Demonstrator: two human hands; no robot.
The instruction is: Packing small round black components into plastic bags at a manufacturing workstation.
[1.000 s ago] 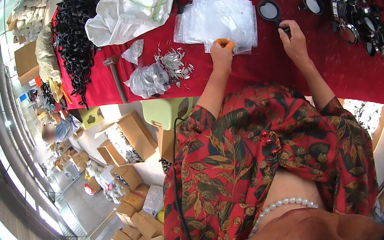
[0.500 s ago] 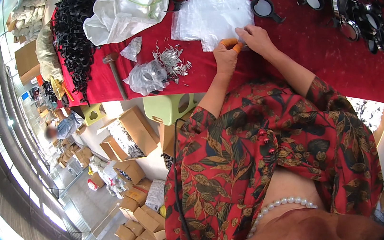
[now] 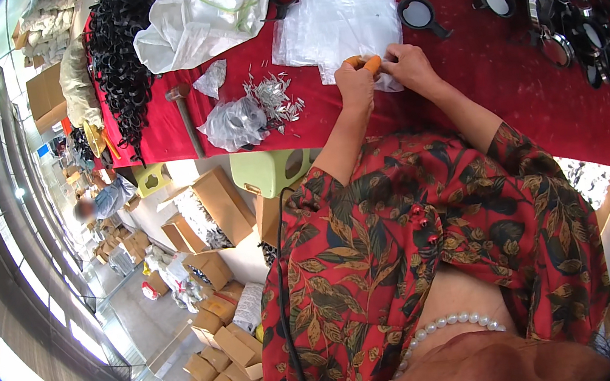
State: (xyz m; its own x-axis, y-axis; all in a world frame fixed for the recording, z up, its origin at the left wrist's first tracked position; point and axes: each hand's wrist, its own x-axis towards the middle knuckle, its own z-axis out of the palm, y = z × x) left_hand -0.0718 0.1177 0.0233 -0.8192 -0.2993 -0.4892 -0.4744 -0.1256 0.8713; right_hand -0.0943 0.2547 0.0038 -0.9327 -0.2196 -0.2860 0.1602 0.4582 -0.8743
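— Orange is what catches the eye: a small orange thing (image 3: pixel 368 62) sits between the two hands near the front edge of the desk (image 3: pixel 475 86), which is covered in red cloth.

— Who has hold of it?

— The left hand (image 3: pixel 355 84) has its fingers curled about it, pinching it from the left. The right hand (image 3: pixel 412 67) meets it from the other side, fingertips bent in and touching its end. What exactly the thing is, I cannot tell; it is too small.

— What lies under the hands?

— A stack of clear plastic bags (image 3: pixel 338 26), spread flat toward the middle of the desk; the hands rest at its near edge.

— And to the left?

— A scatter of small silvery metal pieces (image 3: pixel 274 95) just beside a crumpled clear bag (image 3: pixel 236 123), close to the front edge. Beyond that a hammer (image 3: pixel 185 114) lies with its handle pointing toward the front edge, and a heap of black rings (image 3: pixel 121 53) fills the left end. A large white plastic sack (image 3: pixel 199 13) sits at the far edge.

— The right side?

— Round black-framed lenses (image 3: pixel 566 21) crowd the right end, with a single one (image 3: pixel 418 13) just beyond the bags.
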